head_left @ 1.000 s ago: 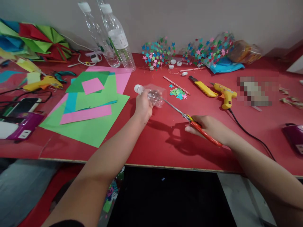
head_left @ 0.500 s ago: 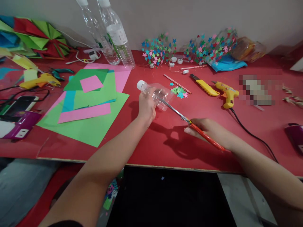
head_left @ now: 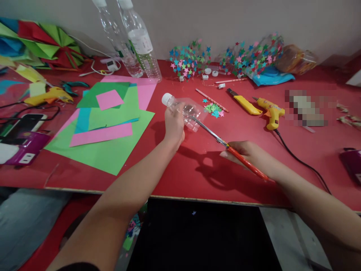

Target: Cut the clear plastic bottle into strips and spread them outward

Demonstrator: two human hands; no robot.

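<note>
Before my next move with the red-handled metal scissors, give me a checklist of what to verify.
1. Left hand gripping the clear, white-capped plastic bottle top: ok.
2. Right hand holding the red-handled metal scissors: ok.
3. Blades reaching the bottle top in this view: ok.
4. Left hand clear of the cutting path: cannot tell, fingers partly hidden.
5. Yellow-and-black utility knife apart from both hands: ok.

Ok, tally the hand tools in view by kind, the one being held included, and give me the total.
Scissors, held in the right hand: 1
Yellow glue guns, one toward each side: 2
Yellow utility knife: 1
Teal-handled pliers: 1
Total: 5
</note>
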